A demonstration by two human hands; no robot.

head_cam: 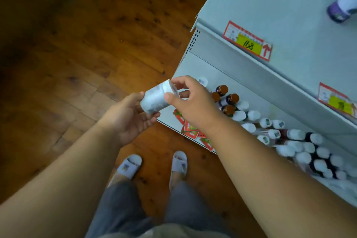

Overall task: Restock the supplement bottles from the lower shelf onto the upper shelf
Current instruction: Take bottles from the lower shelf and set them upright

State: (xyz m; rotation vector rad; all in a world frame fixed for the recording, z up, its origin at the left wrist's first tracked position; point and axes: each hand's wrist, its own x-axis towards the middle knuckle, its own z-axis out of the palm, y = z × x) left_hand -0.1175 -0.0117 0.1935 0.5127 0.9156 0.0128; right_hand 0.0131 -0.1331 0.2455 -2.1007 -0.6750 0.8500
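Observation:
A white supplement bottle (156, 98) with a pale label lies tilted between both hands, just off the left end of the lower shelf (195, 67). My left hand (129, 120) cups its base from below. My right hand (191, 98) grips its cap end with thumb and fingers. Several white-capped and brown-capped bottles (289, 141) stand packed on the lower shelf to the right. The upper shelf (280, 2) is mostly bare, with one white and purple bottle (342, 7) lying at its right edge.
Red and yellow price tags (249, 41) hang on the upper shelf's front edge. Loose red tags (190, 129) sit on the lower shelf's edge. Wooden floor (77, 44) spreads to the left. My slippered feet (154, 164) stand close to the shelf unit.

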